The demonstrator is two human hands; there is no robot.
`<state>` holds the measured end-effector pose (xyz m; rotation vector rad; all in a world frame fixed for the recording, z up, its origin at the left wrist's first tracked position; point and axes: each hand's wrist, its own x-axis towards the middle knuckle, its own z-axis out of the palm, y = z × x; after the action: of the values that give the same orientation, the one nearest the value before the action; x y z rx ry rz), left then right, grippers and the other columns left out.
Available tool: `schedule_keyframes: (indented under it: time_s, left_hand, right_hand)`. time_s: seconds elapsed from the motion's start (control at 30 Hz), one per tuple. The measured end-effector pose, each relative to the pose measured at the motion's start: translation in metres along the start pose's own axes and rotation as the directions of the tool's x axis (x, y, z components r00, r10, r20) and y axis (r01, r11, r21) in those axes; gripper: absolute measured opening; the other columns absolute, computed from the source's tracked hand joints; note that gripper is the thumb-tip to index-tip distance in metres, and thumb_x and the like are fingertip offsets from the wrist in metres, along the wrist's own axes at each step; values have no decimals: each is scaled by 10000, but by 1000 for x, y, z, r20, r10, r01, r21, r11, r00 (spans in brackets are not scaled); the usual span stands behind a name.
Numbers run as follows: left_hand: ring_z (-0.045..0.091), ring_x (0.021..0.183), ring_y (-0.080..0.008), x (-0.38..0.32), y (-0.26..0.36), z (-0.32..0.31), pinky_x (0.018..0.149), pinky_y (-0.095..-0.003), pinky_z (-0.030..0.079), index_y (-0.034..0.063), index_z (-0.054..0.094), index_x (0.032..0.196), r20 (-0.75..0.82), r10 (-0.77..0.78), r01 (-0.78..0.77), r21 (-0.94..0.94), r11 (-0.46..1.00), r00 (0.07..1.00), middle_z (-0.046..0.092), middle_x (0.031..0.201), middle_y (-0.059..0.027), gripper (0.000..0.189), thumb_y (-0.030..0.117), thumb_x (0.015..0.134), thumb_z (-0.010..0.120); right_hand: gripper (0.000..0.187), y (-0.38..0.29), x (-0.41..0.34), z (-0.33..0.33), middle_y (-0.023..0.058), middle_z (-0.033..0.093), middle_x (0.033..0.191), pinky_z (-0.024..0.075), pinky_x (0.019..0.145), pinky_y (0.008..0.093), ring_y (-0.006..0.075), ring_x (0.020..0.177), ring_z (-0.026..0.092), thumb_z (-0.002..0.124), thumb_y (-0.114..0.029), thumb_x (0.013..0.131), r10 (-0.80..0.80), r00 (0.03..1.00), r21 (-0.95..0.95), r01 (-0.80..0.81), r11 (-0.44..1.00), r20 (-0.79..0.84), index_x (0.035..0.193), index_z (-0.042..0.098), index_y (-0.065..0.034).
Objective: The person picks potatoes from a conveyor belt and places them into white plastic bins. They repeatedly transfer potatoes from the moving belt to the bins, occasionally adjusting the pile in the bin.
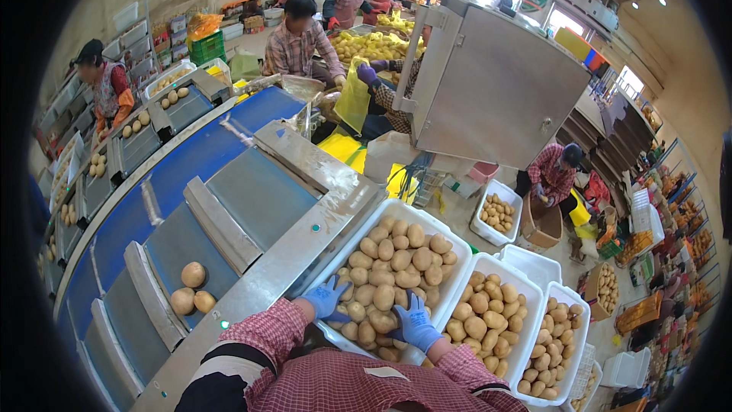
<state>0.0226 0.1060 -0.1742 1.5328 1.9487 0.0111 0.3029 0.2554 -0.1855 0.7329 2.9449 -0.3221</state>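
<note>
My left hand (327, 298), in a blue knitted glove with darker fingertips, rests at the left side of a white plastic tub (464, 253) heaped with potatoes (396, 260). Its fingers are apart and touch potatoes near the rim. Matching gloved, my right hand (416, 323) spreads its fingers over the potatoes at the near right part of the same tub. I see no potato lifted by either hand. Left of the tub, a sorting conveyor has blue-grey sloping trays, and one tray (166, 240) carries three potatoes (193, 274) at its lower end.
Two more white tubs of potatoes, a middle one (486, 320) and a right one (552, 343), stand alongside. A metal control cabinet (497, 80) rises ahead. Beyond the blue belt (189, 166), a second row of trays (140, 146) holds potatoes. Several people work around yellow mesh bags (351, 103).
</note>
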Motion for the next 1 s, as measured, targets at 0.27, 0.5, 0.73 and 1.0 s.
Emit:
schedule_keyframes:
  time_s: [0.27, 0.5, 0.73, 1.0]
  left_hand:
    - [510, 1384, -448, 34, 26, -19, 1180, -476, 397, 33, 336, 1594, 54, -219, 225, -164, 960, 974, 466, 1530, -302, 994, 623, 862, 661]
    - [507, 1314, -428, 40, 38, 24, 1128, -497, 429, 48, 503, 1422, -339, -240, 158, -252, 955, 909, 518, 1411, -254, 822, 571, 832, 735]
    - [499, 1316, -457, 61, 19, 23, 1107, -520, 437, 100, 454, 1473, -288, -192, 106, -289, 952, 938, 443, 1424, -261, 787, 504, 866, 750]
    - [481, 1382, -468, 67, 27, -1, 1125, -519, 446, 190, 353, 1603, -138, -144, 93, -322, 942, 980, 378, 1546, -296, 802, 395, 907, 696]
  right_hand:
    - [738, 1, 24, -11, 235, 638, 1237, 500, 984, 483, 423, 1167, 597, 817, -507, 776, 250, 961, 526, -154, 836, -116, 1298, 607, -29]
    - [750, -27, 66, -38, 234, 653, 1327, 456, 1066, 488, 400, 1230, 605, 647, -624, 879, 190, 972, 307, -224, 925, 136, 1349, 624, -40]
    - [680, -50, 34, -27, 247, 591, 1361, 501, 987, 499, 427, 1216, 582, 734, -537, 858, -80, 996, 263, 88, 961, -39, 1391, 604, -134]
    - [669, -12, 15, -21, 271, 473, 1507, 536, 973, 491, 444, 1124, 648, 738, -429, 879, -346, 937, 163, 335, 928, 42, 1490, 536, -247]
